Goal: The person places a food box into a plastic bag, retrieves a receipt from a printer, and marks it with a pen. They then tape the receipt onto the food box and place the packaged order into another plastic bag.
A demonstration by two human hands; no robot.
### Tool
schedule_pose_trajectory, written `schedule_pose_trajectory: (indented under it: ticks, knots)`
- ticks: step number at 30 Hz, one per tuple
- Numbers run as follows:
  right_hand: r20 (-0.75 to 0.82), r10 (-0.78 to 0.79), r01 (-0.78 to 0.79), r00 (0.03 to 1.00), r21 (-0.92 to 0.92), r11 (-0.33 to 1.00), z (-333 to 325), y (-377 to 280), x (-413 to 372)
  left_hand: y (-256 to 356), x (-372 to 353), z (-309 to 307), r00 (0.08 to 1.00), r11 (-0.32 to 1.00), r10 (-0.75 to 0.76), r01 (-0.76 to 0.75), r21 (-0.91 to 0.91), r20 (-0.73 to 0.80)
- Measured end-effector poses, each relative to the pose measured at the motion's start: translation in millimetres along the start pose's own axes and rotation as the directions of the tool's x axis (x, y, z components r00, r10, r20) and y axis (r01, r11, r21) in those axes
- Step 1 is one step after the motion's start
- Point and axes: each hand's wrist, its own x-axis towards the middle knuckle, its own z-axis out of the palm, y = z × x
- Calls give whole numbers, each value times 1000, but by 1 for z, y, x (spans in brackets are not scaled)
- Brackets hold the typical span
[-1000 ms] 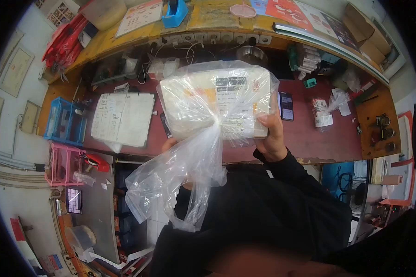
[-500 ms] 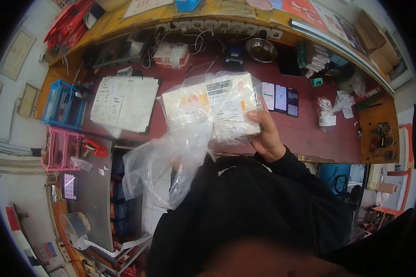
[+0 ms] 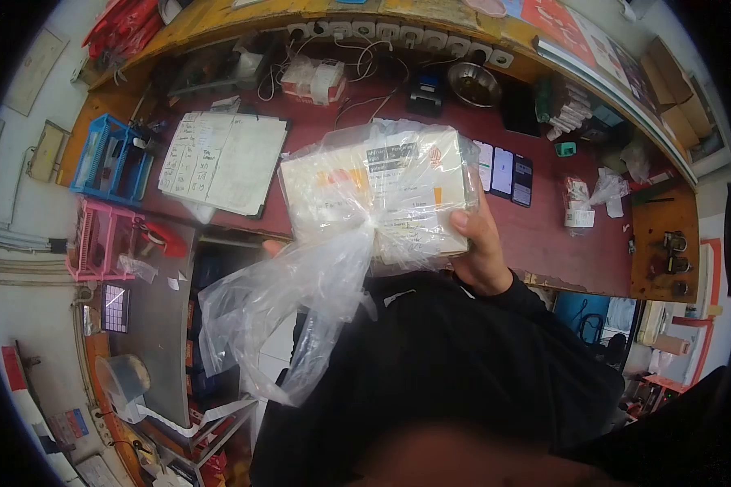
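Observation:
A cream-coloured box with printed labels point(image 3: 333, 174) is held up in front of me, inside a clear plastic bag. The bag is knotted at the middle of the near face, and its loose end point(image 3: 276, 300) hangs down to the left. My right hand point(image 3: 485, 247) grips the box's right side, thumb on the front and the other fingers behind. Low on the left, a fingertip of my left hand point(image 3: 274, 246) pokes out beside the bag. Box and plastic hide the rest of that hand, so I cannot tell how its fingers lie.
On the red desk point(image 3: 560, 260) lie a clipboard with papers point(image 3: 227, 158), several phones point(image 3: 502, 172) and a small bagged packet point(image 3: 578, 203). A metal bowl point(image 3: 473, 84) sits at the back. Blue point(image 3: 110, 162) and pink point(image 3: 101, 239) racks stand left, above a grey side table point(image 3: 150, 349).
The box has come slightly closer and turned a little clockwise, and the bag's loose end has swung down and left. A left fingertip now shows more plainly. The camera view has shifted slightly.

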Motion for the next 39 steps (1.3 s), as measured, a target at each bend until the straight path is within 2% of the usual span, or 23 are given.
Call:
schedule_pose_trajectory:
  ticks: [5, 8, 10, 11, 12, 13, 15, 17, 19, 20, 21, 23, 24, 25, 27, 29, 30, 33, 34, 37, 39]
  knots:
    - [42, 11, -10, 999, -25, 1000, 2, 5, 1, 6, 9, 3, 994, 991, -105, 106, -87, 10]
    - [109, 41, -35, 993, -51, 998, 6, 1, 4, 13, 21, 5, 970, 947, -228, 242, -209, 89]
    - [176, 86, -73, 981, -76, 994, 6, -1, 7, 16, 33, 4, 911, 844, -332, 402, -355, 243]
    - [221, 115, -96, 969, -93, 991, 4, -3, 10, 17, 40, 1, 861, 758, -364, 495, -424, 356]
    - [255, 123, -92, 959, -129, 987, 4, -5, 13, 18, 50, -3, 763, 632, -360, 623, -461, 537]
    - [290, 131, -85, 948, -164, 983, 4, -7, 16, 21, 58, -5, 721, 550, -365, 678, -488, 590]
    - [338, 103, -10, 936, -265, 964, 9, -16, 25, 32, 73, -3, 629, 378, -348, 773, -510, 695]
    - [381, -172, 345, 909, -450, 824, 11, -12, 53, 47, 86, -2, 578, 331, -351, 812, -480, 736]
    - [413, -311, 503, 856, -523, 688, 30, -22, 65, 77, 91, 10, 522, 301, -389, 851, -431, 759]
    - [470, -373, 582, 800, -457, 673, 39, -28, 75, 89, 97, 14, 414, 263, -332, 904, -339, 848]
    - [561, -497, 747, 662, -443, 495, 41, -33, 92, 106, 99, 25, 365, 287, -343, 918, -273, 865]
    - [444, -457, 609, 771, -299, 735, 62, -45, 100, 145, 98, 47, 269, 338, -370, 930, -141, 889]
    - [390, -418, 543, 820, -301, 784, 69, -53, 106, 160, 99, 54, 241, 316, -351, 940, -127, 905]
    - [426, -488, 620, 762, -263, 739, 76, -59, 114, 173, 101, 60, 210, 294, -332, 949, -110, 920]
    - [467, -464, 620, 752, -264, 739, 84, -73, 126, 190, 108, 68, 122, 277, -308, 960, -33, 944]
    - [406, -465, 595, 787, -296, 747, 99, -86, 126, 201, 114, 74, 14, 287, -290, 955, 73, 957]
    - [381, -475, 594, 793, -308, 744, 108, -95, 128, 204, 119, 76, 25, 396, -342, 910, 120, 939]
    - [397, -400, 536, 826, -333, 776, 107, -121, 147, 211, 120, 89, 186, 518, -428, 852, 72, 884]
    - [424, -364, 529, 829, -384, 757, 108, -131, 143, 217, 114, 95, 201, 529, -481, 843, 99, 854]
    - [429, -303, 502, 851, -494, 710, 111, -157, 135, 211, 126, 106, 15, 521, -345, 835, 179, 938]
    - [443, -299, 510, 846, -502, 699, 105, -179, 135, 221, 127, 120, 93, 600, -355, 786, 150, 930]
